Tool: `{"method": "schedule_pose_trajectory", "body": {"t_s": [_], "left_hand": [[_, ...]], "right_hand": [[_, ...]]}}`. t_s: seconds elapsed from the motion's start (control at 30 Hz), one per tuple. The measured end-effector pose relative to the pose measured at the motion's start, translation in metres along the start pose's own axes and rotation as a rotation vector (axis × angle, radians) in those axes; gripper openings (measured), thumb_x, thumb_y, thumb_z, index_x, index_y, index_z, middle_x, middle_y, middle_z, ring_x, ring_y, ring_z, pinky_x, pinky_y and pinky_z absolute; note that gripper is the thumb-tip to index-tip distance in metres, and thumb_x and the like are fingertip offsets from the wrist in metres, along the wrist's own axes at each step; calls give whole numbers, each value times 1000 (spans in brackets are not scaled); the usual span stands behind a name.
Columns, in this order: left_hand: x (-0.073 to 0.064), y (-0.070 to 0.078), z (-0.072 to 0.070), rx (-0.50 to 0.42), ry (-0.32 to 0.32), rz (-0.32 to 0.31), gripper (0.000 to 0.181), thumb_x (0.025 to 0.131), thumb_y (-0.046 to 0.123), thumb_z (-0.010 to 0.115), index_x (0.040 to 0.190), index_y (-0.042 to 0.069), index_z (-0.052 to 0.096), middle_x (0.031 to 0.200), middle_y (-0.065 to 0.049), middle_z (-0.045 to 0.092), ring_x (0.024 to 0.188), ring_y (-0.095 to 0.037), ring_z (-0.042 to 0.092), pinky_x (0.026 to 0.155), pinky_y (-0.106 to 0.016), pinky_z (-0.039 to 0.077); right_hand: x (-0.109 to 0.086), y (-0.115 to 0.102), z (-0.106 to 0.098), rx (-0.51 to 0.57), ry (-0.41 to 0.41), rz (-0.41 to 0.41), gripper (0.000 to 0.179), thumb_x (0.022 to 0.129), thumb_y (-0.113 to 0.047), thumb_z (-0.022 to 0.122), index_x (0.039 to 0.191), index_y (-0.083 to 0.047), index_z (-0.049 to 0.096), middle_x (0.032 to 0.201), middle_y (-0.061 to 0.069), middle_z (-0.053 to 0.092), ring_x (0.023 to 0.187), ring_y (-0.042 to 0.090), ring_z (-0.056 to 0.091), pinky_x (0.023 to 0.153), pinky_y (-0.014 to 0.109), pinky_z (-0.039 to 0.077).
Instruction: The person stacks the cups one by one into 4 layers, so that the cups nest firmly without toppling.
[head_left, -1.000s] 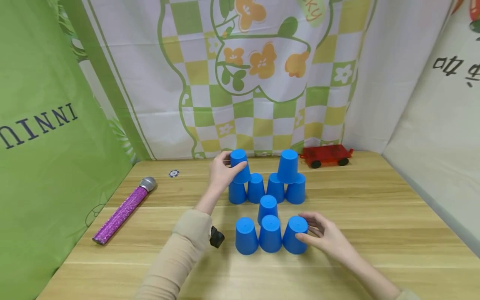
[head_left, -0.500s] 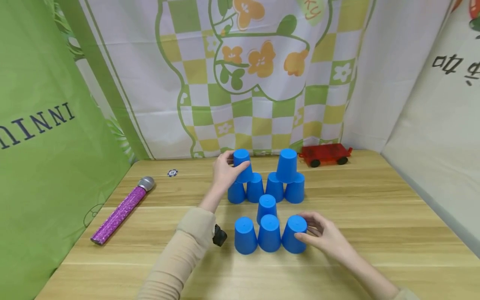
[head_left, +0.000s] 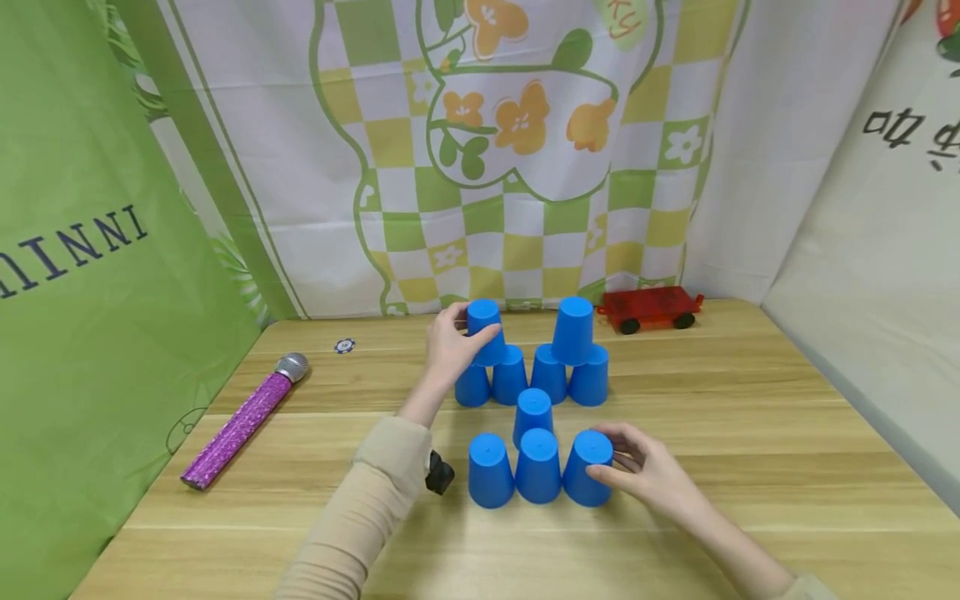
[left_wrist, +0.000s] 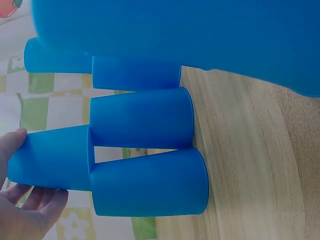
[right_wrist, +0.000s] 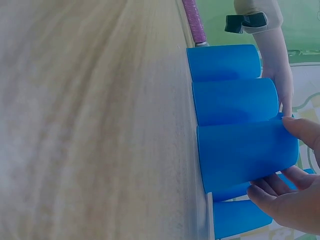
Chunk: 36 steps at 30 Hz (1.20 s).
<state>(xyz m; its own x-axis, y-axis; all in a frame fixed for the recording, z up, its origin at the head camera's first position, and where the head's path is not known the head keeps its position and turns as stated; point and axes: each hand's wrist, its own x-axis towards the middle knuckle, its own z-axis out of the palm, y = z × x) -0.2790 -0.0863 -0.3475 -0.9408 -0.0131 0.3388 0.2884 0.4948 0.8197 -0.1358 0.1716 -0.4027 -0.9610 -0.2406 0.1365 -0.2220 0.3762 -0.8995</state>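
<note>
Fingers (left_wrist: 54, 204) of left hand (head_left: 448, 346) pinch an upper cup (head_left: 484, 317), right hand's (head_left: 660, 477) a front cup (head_left: 585, 487)
Wood-grain table (head_left: 750, 433); checked curtain (head_left: 525, 218) behind, green cloth (head_left: 67, 358) leftward

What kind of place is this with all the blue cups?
Perhaps a play corner, though I can't be sure: a checked, flowery cloth hangs behind a wooden table that holds blue cups, a red toy wagon and a glittery microphone.
</note>
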Motion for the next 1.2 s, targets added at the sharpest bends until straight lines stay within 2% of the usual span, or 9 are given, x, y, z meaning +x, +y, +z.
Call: {"method": "schedule_pose_trajectory", "body": {"t_s": [0.3, 0.47, 0.57, 0.67, 0.73, 0.87, 0.93, 1.1, 1.2], "left_hand": [[-3, -7, -9, -50, -47, -60, 68, 82, 33, 72, 136, 3, 44, 131, -19, 54, 122, -34, 52, 100, -45, 47], [-12, -8, -23, -73, 10, 8, 65, 83, 32, 72, 134, 1, 46, 135, -18, 52, 126, -32, 49, 105, -44, 43], [-22, -5, -33, -71, 43, 57, 63, 83, 32, 72, 134, 2, 47, 135, -17, 52, 127, -31, 48, 105, -44, 43], [-33, -4, -40, -58, 50, 91, 61, 83, 31, 72, 133, 3, 48, 135, -17, 52, 127, -29, 49, 105, -45, 43], [-41, -4, -43, -50, 44, 93, 60, 84, 31, 71, 132, 3, 49, 135, -16, 53, 127, -29, 49, 105, -45, 43], [-54, -9, -48, -47, 15, 59, 58, 84, 33, 71, 131, 6, 51, 135, -13, 54, 128, -28, 49, 107, -43, 41], [-60, -11, -51, -51, -14, 33, 57, 84, 34, 70, 131, 6, 52, 134, -11, 55, 128, -26, 49, 108, -42, 40], [-75, -16, -58, -46, -89, -16, 52, 86, 36, 67, 128, 7, 55, 131, -10, 58, 126, -25, 51, 108, -42, 40], [-84, -18, -61, -32, -139, -28, 50, 88, 35, 65, 127, 6, 55, 129, -12, 59, 124, -27, 53, 106, -43, 42]], "right_hand": [[0, 1, 2, -10, 18, 1, 47, 83, -15, 71, 122, 5, 53, 118, 21, 61, 112, 37, 58, 95, 39, 50], [0, -1, 0, -5, 34, -1, 46, 84, -15, 71, 123, 4, 53, 118, 20, 61, 111, 32, 59, 95, 37, 50], [0, 0, -1, 4, 49, 0, 46, 84, -15, 70, 123, 4, 54, 120, 20, 60, 109, 17, 60, 95, 36, 50], [0, -1, -4, -4, 65, 7, 46, 85, -15, 70, 124, 3, 54, 121, 19, 60, 106, 2, 58, 96, 34, 50], [0, -1, -5, -16, 70, 11, 46, 85, -16, 70, 124, 3, 54, 121, 19, 60, 107, 5, 58, 96, 35, 50], [0, -4, -8, -38, 82, 27, 48, 86, -18, 69, 125, 3, 53, 121, 20, 60, 113, 26, 58, 96, 36, 50], [0, -5, -11, -49, 92, 37, 48, 86, -19, 69, 126, 3, 52, 121, 20, 60, 112, 28, 58, 95, 36, 51], [1, -7, -23, -73, 113, 45, 48, 87, -22, 68, 126, 2, 52, 121, 19, 59, 101, -3, 57, 90, 20, 52], [3, -8, -31, -78, 129, 20, 48, 88, -21, 67, 126, 3, 51, 119, 20, 58, 95, -14, 53, 86, 13, 51]]}}
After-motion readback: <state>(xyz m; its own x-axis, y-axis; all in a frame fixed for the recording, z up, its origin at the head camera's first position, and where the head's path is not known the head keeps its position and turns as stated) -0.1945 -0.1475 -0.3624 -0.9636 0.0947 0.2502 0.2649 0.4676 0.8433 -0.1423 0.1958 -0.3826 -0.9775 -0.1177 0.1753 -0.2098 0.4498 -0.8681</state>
